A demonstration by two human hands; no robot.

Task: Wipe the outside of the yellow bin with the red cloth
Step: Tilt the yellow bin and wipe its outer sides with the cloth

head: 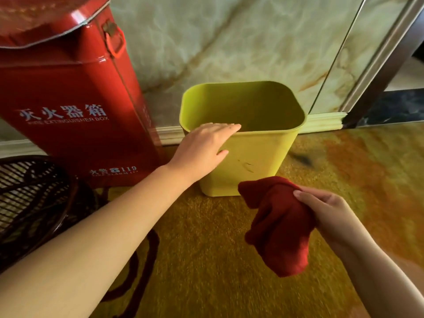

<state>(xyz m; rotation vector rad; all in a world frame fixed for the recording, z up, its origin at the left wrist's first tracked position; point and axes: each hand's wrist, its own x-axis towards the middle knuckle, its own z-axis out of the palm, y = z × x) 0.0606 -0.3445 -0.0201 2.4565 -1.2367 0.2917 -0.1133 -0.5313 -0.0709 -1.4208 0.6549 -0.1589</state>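
A yellow bin [257,154] stands upright and empty on the carpet in front of the marble wall. My left hand [204,145] lies flat over its front left rim, fingers spread along the edge and thumb against the outer wall; it is not gripping. My right hand [325,210] holds a bunched red cloth [280,226] below and to the right of the bin. The upper tip of the cloth overlaps the bin's lower front corner in the view; I cannot tell if it touches.
A tall red fire extinguisher box [68,99] stands close to the left of the bin. A dark wicker piece [29,198] is at the lower left. Yellow-orange carpet [206,260] covers the floor. A metal door frame [378,58] rises at the right.
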